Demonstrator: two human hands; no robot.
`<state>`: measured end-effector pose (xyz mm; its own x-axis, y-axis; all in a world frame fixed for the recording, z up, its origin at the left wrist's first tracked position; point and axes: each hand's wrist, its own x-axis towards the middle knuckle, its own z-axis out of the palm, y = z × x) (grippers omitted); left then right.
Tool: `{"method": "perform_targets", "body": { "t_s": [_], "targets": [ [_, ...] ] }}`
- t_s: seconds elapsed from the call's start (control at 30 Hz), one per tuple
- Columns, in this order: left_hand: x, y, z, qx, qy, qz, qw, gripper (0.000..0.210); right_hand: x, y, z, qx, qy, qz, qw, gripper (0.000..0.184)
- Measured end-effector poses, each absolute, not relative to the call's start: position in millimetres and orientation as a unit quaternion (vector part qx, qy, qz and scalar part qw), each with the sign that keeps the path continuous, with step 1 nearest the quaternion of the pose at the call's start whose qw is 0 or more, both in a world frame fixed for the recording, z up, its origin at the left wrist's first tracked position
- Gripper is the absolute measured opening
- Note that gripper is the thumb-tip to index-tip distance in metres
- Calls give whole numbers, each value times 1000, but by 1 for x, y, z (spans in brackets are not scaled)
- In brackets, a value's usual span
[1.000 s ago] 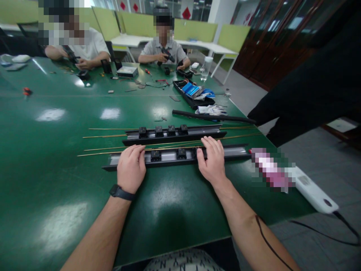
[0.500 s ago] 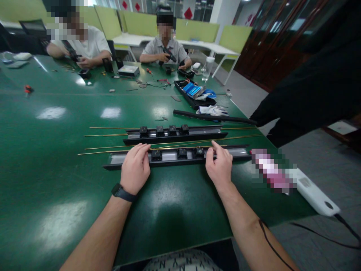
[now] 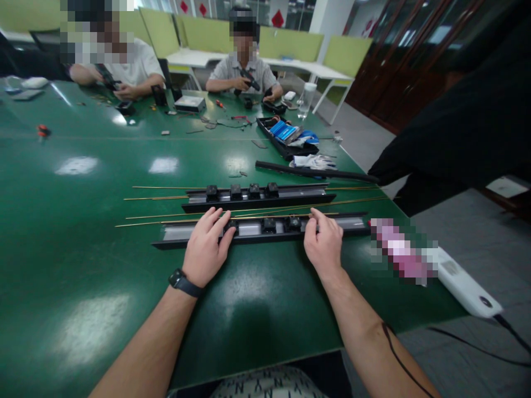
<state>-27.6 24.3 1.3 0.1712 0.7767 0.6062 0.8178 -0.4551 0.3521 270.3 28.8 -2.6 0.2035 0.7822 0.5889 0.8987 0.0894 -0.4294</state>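
Observation:
A long black channel-shaped rail (image 3: 249,239) with a pale inner strip lies across the table before me. Small square black blocks (image 3: 269,224) sit along it. Over its left part is my left hand (image 3: 206,241), fingers spread, thumb against or right beside the leftmost block (image 3: 232,225), which it partly hides. My right hand (image 3: 323,239) has its fingers curled at the rail's right part, index finger on the far edge and thumb on the near side. Thin brass-coloured rods (image 3: 274,210) run along the rail's far side.
A second black rail (image 3: 259,205) with several blocks lies just beyond. Farther back are a black strip (image 3: 315,172), white gloves (image 3: 314,161) and a black tray (image 3: 286,149). A white power strip (image 3: 468,282) lies at right. Two people sit across the table (image 3: 103,193), handling tools.
My left hand has shifted slightly right and opened its thumb away from the fingers, onto the leftmost block. My right hand stays at the same place on the rail.

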Motion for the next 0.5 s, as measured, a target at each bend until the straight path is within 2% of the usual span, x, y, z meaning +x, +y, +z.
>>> {"method": "perform_targets", "body": {
  "t_s": [0.5],
  "targets": [
    [-27,24,0,-769,-517,-374,20,42,274,30,-2,-688,-607,-81,388,37]
  ]
}}
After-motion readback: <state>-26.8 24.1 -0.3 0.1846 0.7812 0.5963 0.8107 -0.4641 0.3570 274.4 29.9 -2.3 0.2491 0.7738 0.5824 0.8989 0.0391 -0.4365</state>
